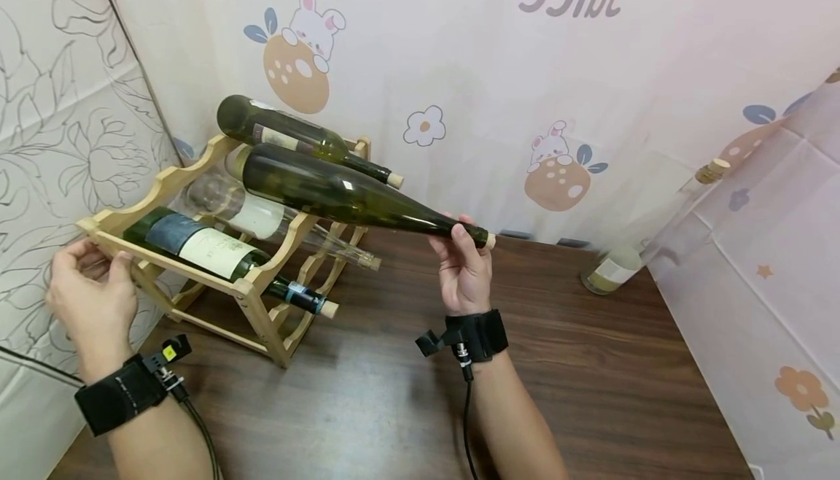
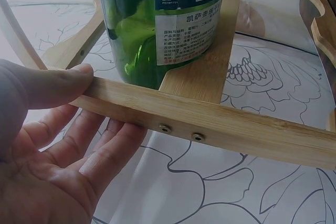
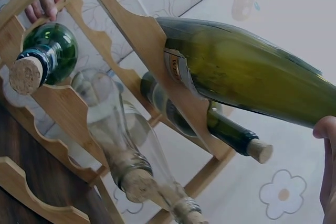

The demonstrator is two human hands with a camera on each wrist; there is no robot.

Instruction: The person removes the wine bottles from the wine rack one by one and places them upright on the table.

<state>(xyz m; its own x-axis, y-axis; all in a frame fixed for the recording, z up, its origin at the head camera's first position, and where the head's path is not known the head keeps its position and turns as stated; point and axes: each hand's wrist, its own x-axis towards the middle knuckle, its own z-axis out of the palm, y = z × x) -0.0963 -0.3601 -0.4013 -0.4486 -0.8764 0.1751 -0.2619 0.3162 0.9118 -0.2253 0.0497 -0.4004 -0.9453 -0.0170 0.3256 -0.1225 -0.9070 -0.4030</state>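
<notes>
A light wooden wine rack (image 1: 264,327) stands on the table at the left. My left hand (image 1: 92,294) grips its left end rail, thumb on top and fingers beneath, as the left wrist view shows. My right hand (image 1: 467,265) holds a long dark green wine bottle (image 1: 328,192) by its corked neck. That bottle lies tilted over the rack's top, its base end at the rack and its neck pointing right. Beside it in the rack are another green bottle (image 1: 335,148) behind, a clear glass bottle (image 1: 259,217), and a green bottle with a white-and-blue label (image 1: 213,250) nearest me.
A clear corked bottle (image 1: 613,270) with a pale label stands upright at the table's back right. Printed curtains (image 1: 459,64) hang close behind and along both sides of the brown wooden table (image 1: 367,392). Cables run from both wrist straps.
</notes>
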